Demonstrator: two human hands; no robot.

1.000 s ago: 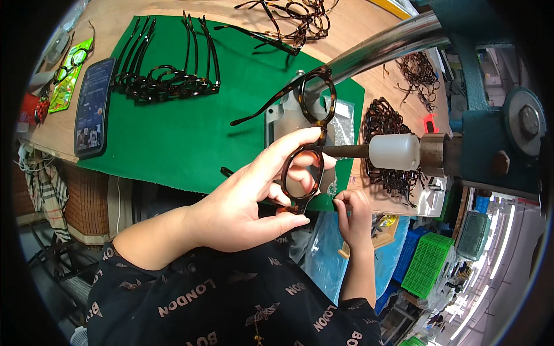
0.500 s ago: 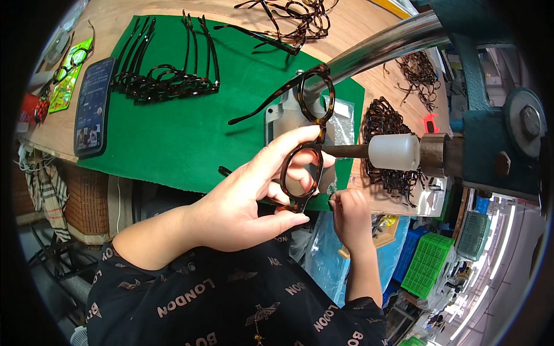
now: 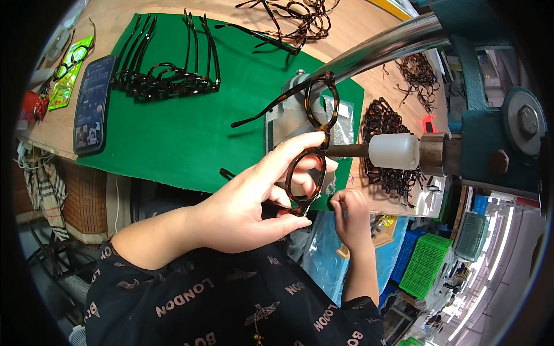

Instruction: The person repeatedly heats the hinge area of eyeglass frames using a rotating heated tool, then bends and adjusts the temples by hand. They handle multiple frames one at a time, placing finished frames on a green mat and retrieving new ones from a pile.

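Observation:
My left hand (image 3: 242,205) grips a tortoiseshell eyeglass frame (image 3: 308,106) by its lower rim, between thumb and fingers. The frame stands on end, one rim above the other, with one temple stretching out to the left. Its bridge area is beside the tip of a thin metal rod (image 3: 349,150); whether they touch I cannot tell. The rod comes out of a white plastic cylinder (image 3: 393,151) on a teal machine (image 3: 490,144). Just right of the lower rim, my right hand (image 3: 352,216) is closed, fingertips bent together; anything inside them is hidden.
Several dark eyeglass frames (image 3: 173,83) lie in a row on the green mat (image 3: 167,135), left of a polished metal tube (image 3: 384,45). More frames (image 3: 306,24) are heaped behind. A pile of tortoiseshell pieces (image 3: 381,118) sits beneath the cylinder. A phone (image 3: 92,109) lies far left.
My left hand has shifted the eyeglass frame slightly down and to the right, tilting it a little. My right hand stays nearly in place, its fingers slightly changed.

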